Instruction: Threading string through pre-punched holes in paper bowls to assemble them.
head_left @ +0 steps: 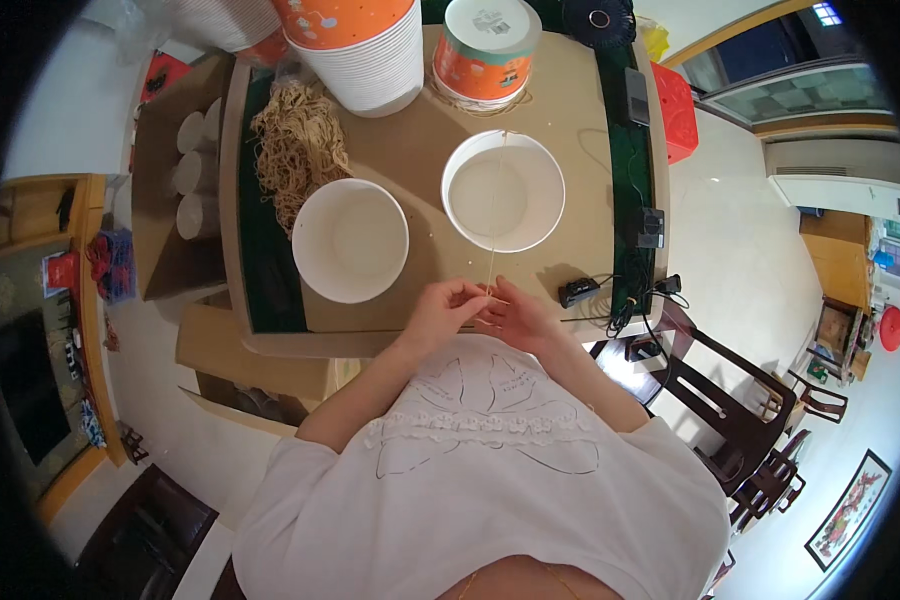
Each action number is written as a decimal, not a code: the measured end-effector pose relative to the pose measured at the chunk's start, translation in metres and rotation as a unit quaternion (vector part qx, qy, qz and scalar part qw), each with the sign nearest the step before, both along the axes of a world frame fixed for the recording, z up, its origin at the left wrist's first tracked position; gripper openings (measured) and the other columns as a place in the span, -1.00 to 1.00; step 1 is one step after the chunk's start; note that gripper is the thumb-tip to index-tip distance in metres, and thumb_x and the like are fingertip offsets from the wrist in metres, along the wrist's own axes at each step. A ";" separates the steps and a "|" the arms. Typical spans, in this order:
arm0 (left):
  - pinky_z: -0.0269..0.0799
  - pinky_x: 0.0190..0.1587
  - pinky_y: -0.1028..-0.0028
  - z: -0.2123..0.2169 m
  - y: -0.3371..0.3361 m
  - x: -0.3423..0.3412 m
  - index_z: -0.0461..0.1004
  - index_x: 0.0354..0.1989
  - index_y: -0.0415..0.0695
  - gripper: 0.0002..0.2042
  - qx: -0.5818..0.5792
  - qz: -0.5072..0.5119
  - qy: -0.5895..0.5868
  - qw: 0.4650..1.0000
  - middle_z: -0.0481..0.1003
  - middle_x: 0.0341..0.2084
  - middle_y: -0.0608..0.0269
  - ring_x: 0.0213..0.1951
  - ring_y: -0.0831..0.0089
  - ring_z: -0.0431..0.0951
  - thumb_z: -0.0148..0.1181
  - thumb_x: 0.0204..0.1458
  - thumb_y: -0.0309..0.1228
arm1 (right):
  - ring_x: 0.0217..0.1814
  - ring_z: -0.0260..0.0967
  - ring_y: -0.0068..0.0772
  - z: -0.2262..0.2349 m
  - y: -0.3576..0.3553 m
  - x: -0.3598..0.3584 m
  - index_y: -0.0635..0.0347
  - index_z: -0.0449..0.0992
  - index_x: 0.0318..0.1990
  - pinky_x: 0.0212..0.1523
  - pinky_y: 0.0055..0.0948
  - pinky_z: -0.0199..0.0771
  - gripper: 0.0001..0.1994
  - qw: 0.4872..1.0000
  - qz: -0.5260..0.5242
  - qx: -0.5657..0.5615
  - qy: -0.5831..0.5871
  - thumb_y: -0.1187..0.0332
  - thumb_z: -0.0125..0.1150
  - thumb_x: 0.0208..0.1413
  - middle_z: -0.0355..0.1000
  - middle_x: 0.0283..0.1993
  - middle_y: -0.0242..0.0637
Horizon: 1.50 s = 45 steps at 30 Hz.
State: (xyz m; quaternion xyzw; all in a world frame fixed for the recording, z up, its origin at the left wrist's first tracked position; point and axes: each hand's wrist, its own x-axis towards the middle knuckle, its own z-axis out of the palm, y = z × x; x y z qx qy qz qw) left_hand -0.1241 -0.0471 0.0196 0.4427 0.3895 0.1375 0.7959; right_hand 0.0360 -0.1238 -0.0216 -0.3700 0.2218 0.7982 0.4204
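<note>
Close to the table's near edge, my left hand and my right hand meet with fingers pinched together. Between their fingertips is the near end of a thin tan string. From there it stretches away over a white paper bucket and reaches the bucket's far rim. The bucket's mouth faces up. To its left stands a second white paper bucket, also mouth up. A tangled heap of tan strings lies behind that one. Exactly how each finger grips the string is too small to make out.
Stacked orange-and-white paper buckets rise at the back left. Another upside-down stack stands behind the right bucket. A black adapter with cables sits at the table's right edge. Left of the table is a cardboard box holding white rolls.
</note>
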 end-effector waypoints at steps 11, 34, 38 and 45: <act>0.44 -0.20 0.56 -0.005 -0.010 -0.004 0.43 -0.34 -0.28 -0.89 -0.037 -0.018 0.027 0.999 0.52 -0.40 0.18 -0.34 0.54 0.50 0.05 0.09 -0.47 | -0.35 0.34 -0.52 -0.008 0.010 0.019 0.17 0.39 -0.24 -0.25 -0.48 0.45 -0.91 0.980 -0.138 0.080 -0.116 0.39 0.04 0.15 0.38 -0.38 -0.38; 0.38 -0.25 0.26 -0.019 0.046 0.092 0.44 -0.29 -0.20 -0.81 0.497 -0.169 0.118 0.843 0.46 -0.38 0.07 -0.27 0.12 0.47 0.11 -0.15 -0.53 | -0.61 0.00 -0.81 0.008 0.007 0.042 0.21 0.49 -0.31 -0.61 -0.71 -0.03 -0.87 0.764 0.004 0.140 -0.629 0.36 0.08 0.15 0.19 -0.61 -0.60; 0.40 -0.35 0.31 -0.005 0.065 0.086 0.49 -0.33 -0.21 -0.85 0.488 -0.092 0.114 0.861 0.48 -0.45 0.05 -0.42 0.14 0.50 0.09 -0.11 -0.51 | -0.58 0.04 -0.79 0.010 0.025 0.051 0.24 0.48 -0.32 -0.58 -0.69 0.02 -0.89 0.703 0.052 0.251 -0.664 0.40 0.09 0.13 0.21 -0.61 -0.59; 0.37 -0.43 0.34 0.005 0.084 0.075 0.50 -0.38 -0.22 -0.86 0.349 -0.082 0.064 0.931 0.47 -0.56 0.01 -0.52 0.19 0.49 0.07 -0.13 -0.53 | -0.39 0.30 -0.66 0.022 0.055 0.055 0.26 0.45 -0.27 -0.42 -0.65 0.32 -0.89 0.694 0.046 0.301 -0.653 0.42 0.14 0.08 0.38 -0.34 -0.42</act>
